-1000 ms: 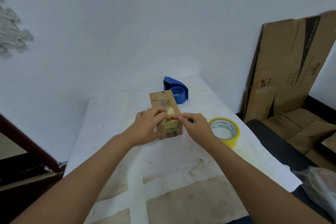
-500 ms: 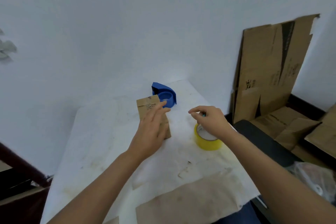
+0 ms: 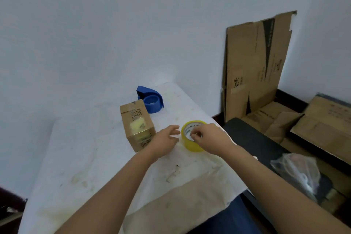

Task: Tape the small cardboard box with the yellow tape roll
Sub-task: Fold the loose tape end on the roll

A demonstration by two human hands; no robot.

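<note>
Head view: blue tape dispenser at the table's far end, just behind the small cardboard box; flattened cardboard leans on the wall at right. Yellow tape roll lies flat, right of the box. Left hand between box and roll, fingers loosely spread, empty. Right hand over the roll, fingertips pinched at its inner rim.

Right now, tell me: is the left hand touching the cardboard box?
No. The left hand hovers open beside the yellow tape roll, just clear of the cardboard box.
</note>
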